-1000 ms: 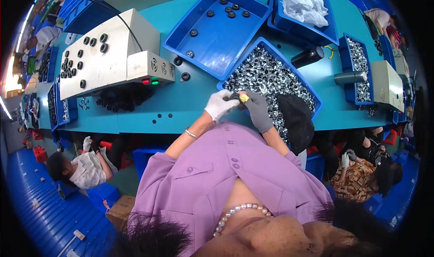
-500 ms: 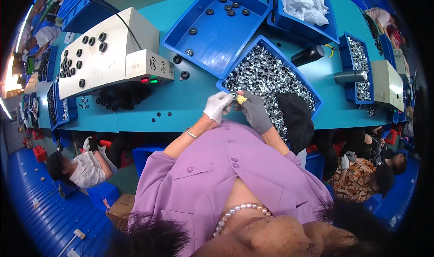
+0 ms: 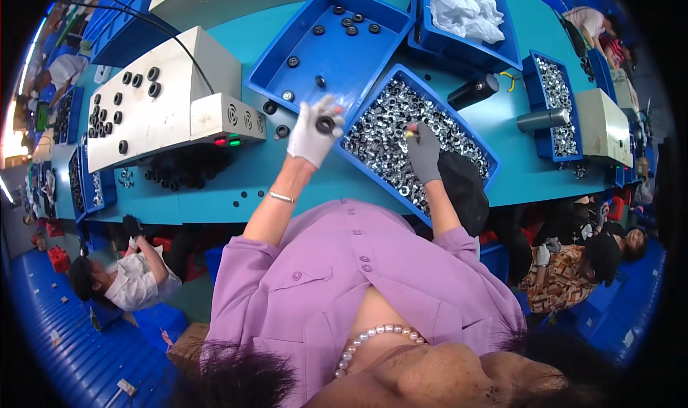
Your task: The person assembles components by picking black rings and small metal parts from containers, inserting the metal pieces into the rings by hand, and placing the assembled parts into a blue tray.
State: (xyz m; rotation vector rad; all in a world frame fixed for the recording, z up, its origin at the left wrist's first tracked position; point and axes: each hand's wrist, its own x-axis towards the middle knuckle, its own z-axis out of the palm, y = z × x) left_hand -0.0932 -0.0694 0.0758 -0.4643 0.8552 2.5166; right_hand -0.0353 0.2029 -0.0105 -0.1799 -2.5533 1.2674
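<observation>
My left hand (image 3: 309,137), in a white glove, is raised at the near right corner of a blue bin (image 3: 269,72). A black ring (image 3: 325,125) rests against its fingers, which are partly blurred. Inside that bin are several black rings, one of them (image 3: 320,81) just beyond my fingertips. My right hand (image 3: 424,153), gloved in grey, is over a second blue bin (image 3: 469,133) full of small shiny metal parts (image 3: 390,121). Its fingers are bent together, with a bit of yellow at the tips; whether they grip a part is hidden.
A pale machine box (image 3: 172,78) with black rings on top stands at left, more rings beneath it. Two loose rings lie beside it. Further right are a bin with white plastic bags (image 3: 466,10), a black cylinder (image 3: 473,91) and another parts bin (image 3: 555,96). People sit on both sides.
My hands were together at the near edge of the metal parts bin and have separated. The left moved up and left to the ring bin; the right moved right over the parts. Another ring shows in the bin.
</observation>
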